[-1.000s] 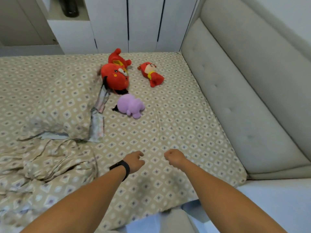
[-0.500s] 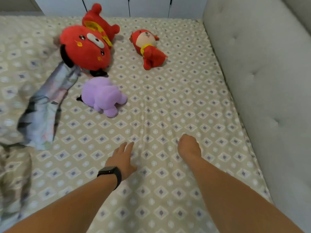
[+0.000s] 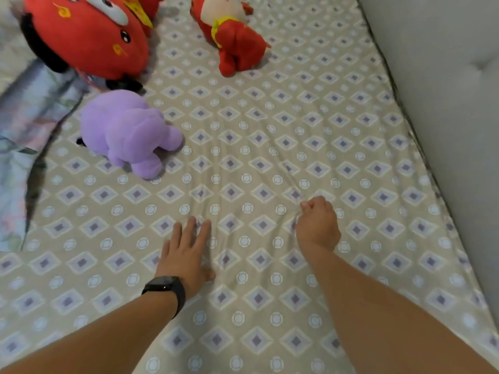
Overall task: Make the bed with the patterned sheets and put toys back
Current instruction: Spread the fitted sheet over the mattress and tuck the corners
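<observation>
We see the patterned sheet (image 3: 270,130) spread over the bed. Our left hand (image 3: 186,255) lies flat on it at lower centre, fingers straight and slightly spread. Our right hand (image 3: 318,225) is curled, seemingly pinching a fold of sheet. At upper left lie a purple plush (image 3: 127,133), a big red plush (image 3: 86,36) cut off by the frame, and a smaller red plush (image 3: 232,36).

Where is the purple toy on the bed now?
In the head view the purple toy lies upper left on the sheet, just below the big red toy and beyond the left hand.
</observation>
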The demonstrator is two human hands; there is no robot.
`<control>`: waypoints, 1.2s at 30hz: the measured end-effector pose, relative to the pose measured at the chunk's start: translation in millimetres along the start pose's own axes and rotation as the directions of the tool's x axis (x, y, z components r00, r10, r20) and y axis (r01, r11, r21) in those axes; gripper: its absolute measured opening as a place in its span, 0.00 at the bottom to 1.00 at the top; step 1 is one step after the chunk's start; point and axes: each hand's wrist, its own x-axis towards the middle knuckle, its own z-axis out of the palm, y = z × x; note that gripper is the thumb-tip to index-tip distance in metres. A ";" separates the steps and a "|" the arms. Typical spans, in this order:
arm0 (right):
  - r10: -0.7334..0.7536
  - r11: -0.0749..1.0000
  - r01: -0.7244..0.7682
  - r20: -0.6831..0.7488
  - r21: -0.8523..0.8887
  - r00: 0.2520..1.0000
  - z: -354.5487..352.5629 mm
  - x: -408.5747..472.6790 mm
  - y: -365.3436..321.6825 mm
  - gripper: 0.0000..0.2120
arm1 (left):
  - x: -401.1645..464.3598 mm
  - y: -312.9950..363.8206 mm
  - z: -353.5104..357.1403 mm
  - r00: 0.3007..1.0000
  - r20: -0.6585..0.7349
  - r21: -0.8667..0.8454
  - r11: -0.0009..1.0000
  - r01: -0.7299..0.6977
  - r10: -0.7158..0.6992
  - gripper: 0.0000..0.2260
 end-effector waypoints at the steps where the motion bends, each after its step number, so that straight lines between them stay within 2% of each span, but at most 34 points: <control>1: 0.017 0.999 -0.017 -0.002 0.038 1.000 -3.5 1.7 7.6 0.09 | -0.3 2.1 -2.1 1.000 0.016 0.005 1.000 0.003 -0.004 0.52; 4: -0.006 0.998 0.003 0.052 0.055 0.999 -15.3 8.3 26.8 0.09 | 7.0 15.9 -15.3 0.998 0.046 0.080 0.996 -0.037 0.034 0.53; 7: -0.059 0.994 0.043 0.162 0.104 0.985 -21.1 17.3 29.6 0.14 | 19.3 34.2 -24.0 0.989 0.104 0.157 0.980 -0.121 0.105 0.49; 9: -0.062 0.991 0.047 0.124 0.123 0.990 -30.2 29.5 35.6 0.17 | 30.9 50.9 -23.8 0.981 0.159 0.172 0.976 -0.135 0.108 0.49; 11: -0.019 0.998 0.017 0.029 0.063 0.999 -42.9 45.1 48.2 0.15 | 40.9 71.8 -23.3 0.980 0.195 0.113 0.992 -0.053 0.030 0.52; 12: 0.031 0.999 -0.031 0.000 0.017 1.000 -47.8 53.7 58.6 0.17 | 47.1 86.0 -20.6 0.979 0.203 0.069 0.998 -0.009 -0.006 0.54; 13: 0.075 0.997 -0.075 -0.006 -0.006 0.997 -51.3 61.1 62.3 0.18 | 51.9 96.6 -22.2 0.980 0.199 0.023 0.999 0.023 -0.027 0.57; 15: 0.123 0.992 -0.123 0.044 -0.006 0.991 -53.5 74.7 65.1 0.12 | 62.1 117.9 -24.7 0.989 0.144 0.000 1.000 -0.018 0.018 0.60; 18: 0.126 0.988 -0.133 0.088 0.079 0.988 -61.5 88.0 83.4 0.10 | 75.5 152.7 -22.6 0.983 0.117 0.064 0.987 -0.148 0.139 0.62; 20: 0.086 0.992 -0.090 0.044 0.088 0.995 -68.3 87.4 100.3 0.09 | 79.5 173.7 -21.0 0.984 0.115 0.122 0.981 -0.150 0.136 0.63; 22: 0.051 0.993 -0.059 0.077 0.103 0.996 -66.2 82.9 107.4 0.09 | 81.8 187.3 -19.2 0.984 0.107 0.203 0.965 -0.163 0.143 0.64; 25: 0.081 0.946 -0.124 0.150 0.300 0.985 -68.9 90.2 111.9 0.15 | 88.4 195.2 -16.2 0.984 0.128 0.242 0.959 -0.149 0.121 0.66; 27: 0.075 0.956 -0.094 0.077 0.278 0.994 -79.9 98.1 123.0 0.15 | 91.2 192.7 -12.6 0.990 0.107 0.254 0.960 -0.121 0.097 0.68; 29: 0.083 0.994 -0.082 -0.012 0.075 0.997 -89.2 103.0 138.9 0.15 | 92.7 194.4 -9.7 0.992 0.096 0.275 0.956 -0.102 0.079 0.69; 31: 0.076 0.994 -0.075 0.003 -0.084 0.997 -92.3 108.6 142.3 0.14 | 94.2 196.6 -9.7 0.992 0.110 0.298 0.950 -0.094 0.064 0.70; 33: 0.081 0.992 -0.079 0.015 -0.097 0.997 -94.9 117.6 143.9 0.10 | 94.3 202.0 -11.0 0.992 0.116 0.331 0.939 -0.092 0.056 0.70; 36: 0.173 0.985 -0.172 -0.132 0.020 0.976 -101.9 122.3 159.4 0.07 | 92.7 206.0 -12.1 0.990 0.092 0.375 0.918 -0.130 0.103 0.70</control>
